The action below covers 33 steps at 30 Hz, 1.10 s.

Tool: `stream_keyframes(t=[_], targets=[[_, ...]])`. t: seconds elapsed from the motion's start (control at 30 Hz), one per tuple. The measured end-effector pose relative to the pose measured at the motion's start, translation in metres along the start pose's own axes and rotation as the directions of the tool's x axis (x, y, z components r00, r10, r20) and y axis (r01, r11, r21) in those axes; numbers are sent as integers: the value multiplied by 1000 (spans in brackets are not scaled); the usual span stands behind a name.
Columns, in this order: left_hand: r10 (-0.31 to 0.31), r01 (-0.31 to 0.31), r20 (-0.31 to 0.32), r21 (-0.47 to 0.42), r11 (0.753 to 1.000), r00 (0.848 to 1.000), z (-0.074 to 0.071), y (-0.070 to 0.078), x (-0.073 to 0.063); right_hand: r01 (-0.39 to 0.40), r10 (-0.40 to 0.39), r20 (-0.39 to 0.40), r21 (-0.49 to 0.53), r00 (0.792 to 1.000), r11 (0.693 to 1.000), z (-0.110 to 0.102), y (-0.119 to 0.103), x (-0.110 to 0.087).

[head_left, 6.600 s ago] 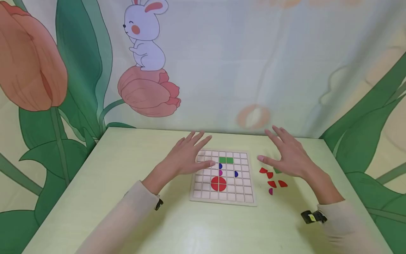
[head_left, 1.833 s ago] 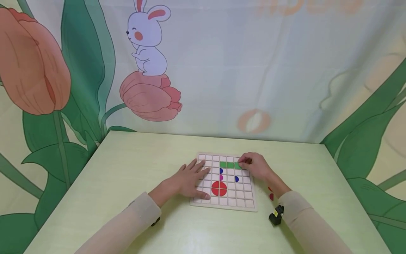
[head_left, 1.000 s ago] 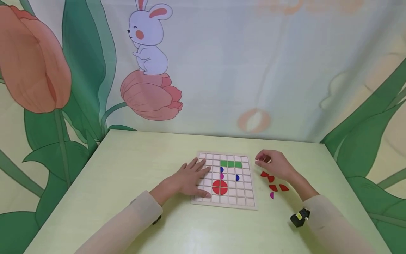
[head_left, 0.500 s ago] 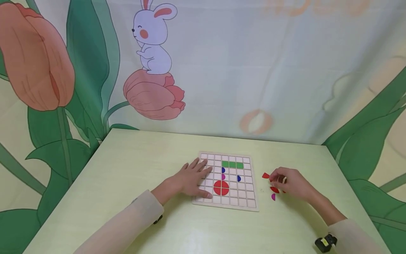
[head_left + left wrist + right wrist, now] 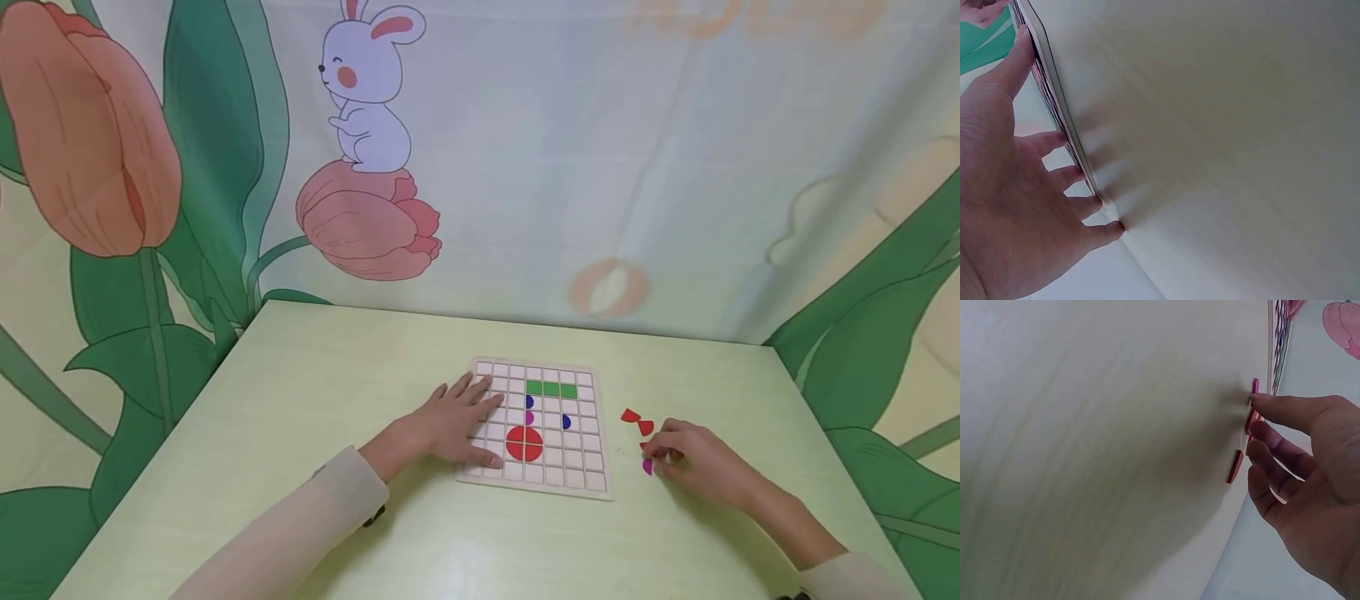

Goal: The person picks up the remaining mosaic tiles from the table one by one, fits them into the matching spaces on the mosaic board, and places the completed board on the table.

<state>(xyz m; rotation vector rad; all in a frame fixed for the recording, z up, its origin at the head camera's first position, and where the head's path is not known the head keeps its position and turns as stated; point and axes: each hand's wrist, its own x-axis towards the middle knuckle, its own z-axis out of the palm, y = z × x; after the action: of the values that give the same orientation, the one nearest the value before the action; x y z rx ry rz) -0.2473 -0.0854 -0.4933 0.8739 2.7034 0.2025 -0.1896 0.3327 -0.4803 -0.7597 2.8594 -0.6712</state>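
Observation:
My left hand [image 5: 450, 423] rests spread on the left side of a white gridded board [image 5: 553, 458], fingers straight. On the board lie a row of green squares [image 5: 551, 389], two blue half-circles [image 5: 566, 422], a magenta half-circle [image 5: 529, 417] and a red circle [image 5: 524, 443] made of quarter pieces. To the board's right, my right hand [image 5: 693, 458] reaches low over loose tiles, its thumb and fingers apart in the right wrist view. The thumb tip is beside a loose magenta half-circle [image 5: 1255, 385] and a red quarter piece [image 5: 1250, 420]. The hand partly covers these tiles in the head view.
Two more red quarter pieces [image 5: 630, 415] lie just beyond my right hand. Another red piece [image 5: 1235, 465] shows below the fingers in the right wrist view. The pale table [image 5: 337, 358] meets a printed curtain [image 5: 510, 167] with a rabbit and tulips at its back edge.
A third green square has joined the row on the board. My right hand has moved from the board over to the loose tiles, then nearer me. My left hand has come down onto the board.

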Motion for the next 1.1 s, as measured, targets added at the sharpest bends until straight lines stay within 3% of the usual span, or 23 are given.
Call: stream_keyframes(t=[0.2, 0.67, 1.1], targets=[[4, -4, 5, -6, 1000, 1000, 0, 1, 0, 7, -7, -18, -1, 1000, 1000, 2, -3, 0], [1, -1, 7, 11, 1000, 1000, 2, 1, -1, -88, 88, -8, 13, 996, 996, 9, -6, 4], [-2, 2, 5, 28, 1000, 1000, -1, 1, 0, -71, 70, -26, -17, 997, 997, 7, -9, 8]])
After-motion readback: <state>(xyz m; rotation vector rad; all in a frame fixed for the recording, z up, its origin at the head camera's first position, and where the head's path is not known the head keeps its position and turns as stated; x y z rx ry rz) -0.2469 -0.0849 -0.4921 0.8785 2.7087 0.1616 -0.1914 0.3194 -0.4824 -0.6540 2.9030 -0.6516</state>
